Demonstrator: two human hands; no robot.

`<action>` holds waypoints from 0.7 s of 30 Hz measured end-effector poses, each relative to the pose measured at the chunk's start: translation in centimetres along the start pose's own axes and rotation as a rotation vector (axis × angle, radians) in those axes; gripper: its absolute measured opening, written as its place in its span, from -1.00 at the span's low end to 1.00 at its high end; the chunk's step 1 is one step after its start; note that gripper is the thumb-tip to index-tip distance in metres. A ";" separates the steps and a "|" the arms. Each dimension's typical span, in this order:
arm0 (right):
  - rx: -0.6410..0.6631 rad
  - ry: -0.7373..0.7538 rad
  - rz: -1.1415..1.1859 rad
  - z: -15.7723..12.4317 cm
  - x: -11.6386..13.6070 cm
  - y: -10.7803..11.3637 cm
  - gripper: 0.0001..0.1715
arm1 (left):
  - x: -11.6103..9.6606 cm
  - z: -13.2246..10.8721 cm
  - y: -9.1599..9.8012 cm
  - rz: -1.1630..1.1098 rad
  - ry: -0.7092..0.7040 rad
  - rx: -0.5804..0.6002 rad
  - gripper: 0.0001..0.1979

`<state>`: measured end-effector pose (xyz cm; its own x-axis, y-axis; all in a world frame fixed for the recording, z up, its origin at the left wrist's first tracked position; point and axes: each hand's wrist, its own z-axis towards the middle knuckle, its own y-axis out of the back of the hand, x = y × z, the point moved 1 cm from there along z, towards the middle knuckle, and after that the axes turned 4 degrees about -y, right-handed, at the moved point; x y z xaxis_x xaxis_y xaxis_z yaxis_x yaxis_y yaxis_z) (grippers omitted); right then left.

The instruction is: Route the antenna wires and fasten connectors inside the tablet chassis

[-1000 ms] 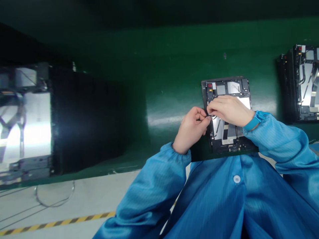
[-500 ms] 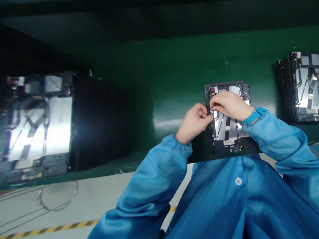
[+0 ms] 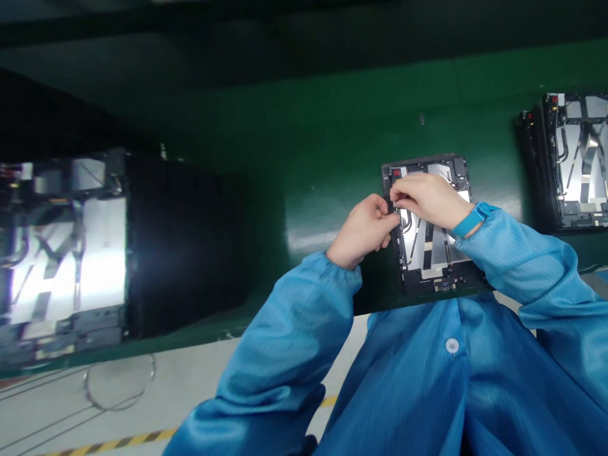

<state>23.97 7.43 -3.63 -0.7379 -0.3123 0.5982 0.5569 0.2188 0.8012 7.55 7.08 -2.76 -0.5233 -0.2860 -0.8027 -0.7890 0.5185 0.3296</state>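
Note:
An opened tablet-like device (image 3: 460, 244) lies on the green tabletop near its front edge, its silver inside, black flat cables and small boards facing up. My left hand (image 3: 365, 229) is at the device's left edge, fingers curled and thumb reaching onto the rim. Over the upper left part of the device, my right hand (image 3: 432, 197) is closed in a pinch, its fingertips beside the left thumb. Whatever lies between the fingertips of either hand is too small to make out.
A tall stack of similar opened devices (image 3: 102, 240) stands at the left, and another stack (image 3: 572, 171) at the right. The green table (image 3: 332, 139) ends just in front of my blue smock. A thin wire loop (image 3: 152, 373) shows over the floor at lower left.
My view has shifted slightly, so the devices and stacks sit a little further left. Both hands stay at the device's left edge; the left fingers have shifted slightly.

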 end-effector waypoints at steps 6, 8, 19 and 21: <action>-0.145 -0.081 0.014 0.7 -0.8 -0.1 -0.87 | -1.2 0.5 0.2 0.017 0.037 -0.066 -0.64; -0.185 -0.128 0.044 1.0 -1.1 -0.2 -0.87 | -1.5 0.9 0.5 0.002 0.047 -0.069 -0.64; -0.224 -0.205 0.121 0.6 -1.0 0.1 -0.79 | -0.5 3.7 0.8 -0.222 -0.048 -0.027 -0.65; -0.231 -0.211 0.097 0.7 -1.1 0.0 -0.79 | -0.2 3.8 0.8 -0.237 -0.072 -0.016 -0.66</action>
<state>24.50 8.38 -4.24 -0.7263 -0.0968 0.6805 0.6826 0.0153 0.7306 8.22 10.62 -4.18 -0.2995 -0.3390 -0.8918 -0.8921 0.4309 0.1358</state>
